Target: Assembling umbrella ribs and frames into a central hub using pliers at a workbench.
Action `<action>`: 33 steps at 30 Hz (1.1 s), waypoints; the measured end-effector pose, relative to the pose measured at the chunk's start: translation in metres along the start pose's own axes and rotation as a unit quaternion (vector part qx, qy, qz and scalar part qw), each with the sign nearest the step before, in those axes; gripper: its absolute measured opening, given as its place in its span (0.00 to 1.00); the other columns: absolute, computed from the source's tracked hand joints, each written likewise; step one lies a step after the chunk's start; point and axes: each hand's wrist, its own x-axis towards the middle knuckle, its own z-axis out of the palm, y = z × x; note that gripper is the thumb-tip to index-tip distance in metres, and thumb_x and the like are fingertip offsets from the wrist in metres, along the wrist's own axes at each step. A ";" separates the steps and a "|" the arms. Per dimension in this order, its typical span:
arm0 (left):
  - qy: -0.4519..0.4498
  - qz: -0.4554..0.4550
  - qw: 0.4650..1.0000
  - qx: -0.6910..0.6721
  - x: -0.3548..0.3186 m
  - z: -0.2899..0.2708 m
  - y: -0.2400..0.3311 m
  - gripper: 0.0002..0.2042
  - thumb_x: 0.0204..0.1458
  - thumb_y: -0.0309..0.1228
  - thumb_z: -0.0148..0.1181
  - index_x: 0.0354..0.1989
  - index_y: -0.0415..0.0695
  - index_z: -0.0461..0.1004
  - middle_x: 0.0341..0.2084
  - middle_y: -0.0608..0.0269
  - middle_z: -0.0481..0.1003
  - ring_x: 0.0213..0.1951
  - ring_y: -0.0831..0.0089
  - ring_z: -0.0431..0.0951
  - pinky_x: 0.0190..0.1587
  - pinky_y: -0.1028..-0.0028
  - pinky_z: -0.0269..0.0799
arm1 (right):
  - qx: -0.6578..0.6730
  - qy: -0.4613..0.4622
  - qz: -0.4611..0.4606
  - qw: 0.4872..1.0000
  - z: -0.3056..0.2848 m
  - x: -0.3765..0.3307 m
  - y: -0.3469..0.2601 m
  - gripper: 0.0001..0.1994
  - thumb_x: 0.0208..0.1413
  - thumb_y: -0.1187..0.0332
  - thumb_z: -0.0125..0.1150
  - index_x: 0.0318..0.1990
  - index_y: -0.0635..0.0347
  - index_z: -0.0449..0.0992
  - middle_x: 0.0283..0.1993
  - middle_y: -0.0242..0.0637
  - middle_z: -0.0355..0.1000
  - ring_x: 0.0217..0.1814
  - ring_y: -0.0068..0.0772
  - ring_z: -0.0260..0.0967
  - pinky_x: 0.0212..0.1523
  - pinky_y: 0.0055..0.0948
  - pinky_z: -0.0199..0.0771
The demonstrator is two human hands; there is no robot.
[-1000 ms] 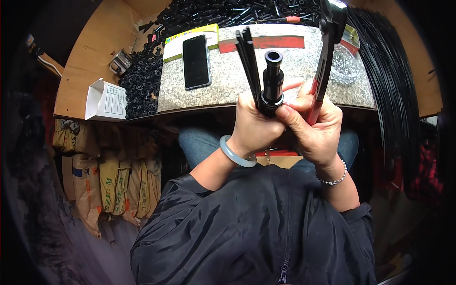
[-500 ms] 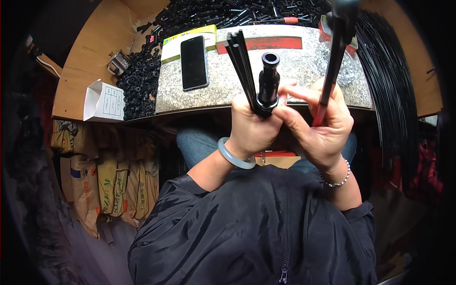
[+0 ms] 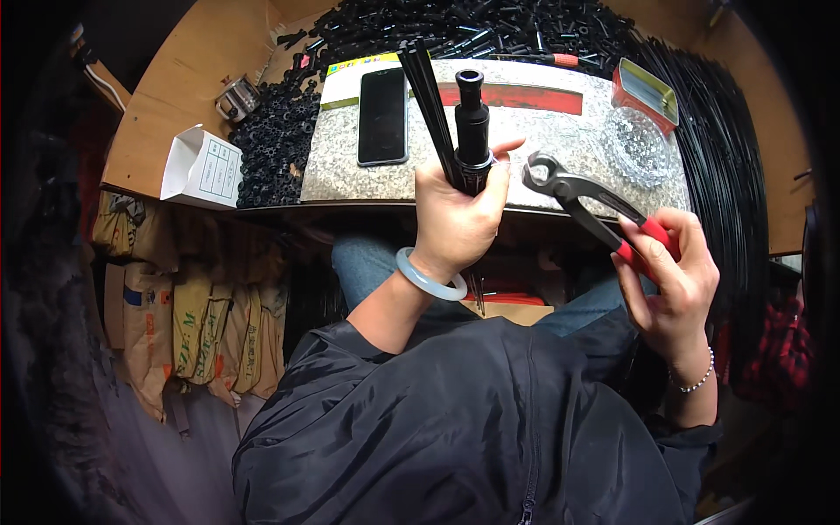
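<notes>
My left hand [image 3: 455, 219] grips a black cylindrical part [image 3: 472, 122] together with a bundle of thin black rods [image 3: 429, 96], all held upright over the near edge of the stone slab. My right hand [image 3: 669, 280] holds red-handled pincers [image 3: 582, 201] by the handles, lower and to the right. The pincers' open jaws point left toward the black part, a short gap from my left fingers. A pale bangle sits on my left wrist, a bead bracelet on my right.
A speckled stone slab [image 3: 542, 131] lies on the wooden bench with a dark phone [image 3: 382, 118] on it. Several small black parts [image 3: 271, 144] are heaped behind and left. A white box [image 3: 201, 166], a red tin [image 3: 643, 87], a clear dish [image 3: 634, 144] and long black rods [image 3: 726, 175] at right.
My right hand has pulled away from the left, moving down and right with the pincers, which swung from upright to pointing left. The left hand keeps its grip on the part and rods.
</notes>
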 end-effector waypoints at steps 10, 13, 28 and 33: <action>-0.007 0.004 1.000 -0.009 0.001 0.005 -0.001 0.09 0.53 0.21 0.53 0.40 0.33 0.76 0.07 0.75 0.64 0.09 0.90 0.60 0.12 0.85 0.52 | -0.197 0.021 -0.082 0.977 -0.004 0.005 -0.011 0.17 0.35 0.71 0.70 0.38 0.60 0.76 0.38 0.39 0.66 0.34 0.36 0.67 0.31 0.29 0.69; -0.014 0.013 1.000 -0.003 0.002 0.004 -0.004 0.09 0.54 0.22 0.53 0.41 0.33 0.76 0.07 0.75 0.64 0.09 0.90 0.60 0.12 0.85 0.51 | -0.210 0.012 -0.083 0.974 -0.002 0.004 -0.012 0.16 0.38 0.70 0.69 0.38 0.61 0.76 0.38 0.39 0.66 0.33 0.37 0.67 0.30 0.30 0.68; -0.029 -0.010 0.999 -0.033 -0.004 0.000 0.003 0.11 0.49 0.16 0.52 0.38 0.35 0.77 0.20 0.71 0.73 0.23 0.88 0.67 0.25 0.84 0.63 | -0.253 0.003 -0.103 0.962 -0.002 -0.001 -0.017 0.12 0.50 0.62 0.58 0.25 0.63 0.70 0.35 0.40 0.67 0.27 0.33 0.61 0.23 0.28 0.61; -0.064 -0.025 0.996 -0.048 -0.010 -0.006 0.005 0.10 0.50 0.15 0.51 0.37 0.34 0.77 0.18 0.72 0.71 0.20 0.89 0.65 0.21 0.84 0.58 | 0.035 -0.109 -0.027 0.993 -0.008 -0.004 -0.012 0.12 0.46 0.68 0.63 0.22 0.63 0.65 0.33 0.47 0.68 0.26 0.44 0.66 0.24 0.33 0.65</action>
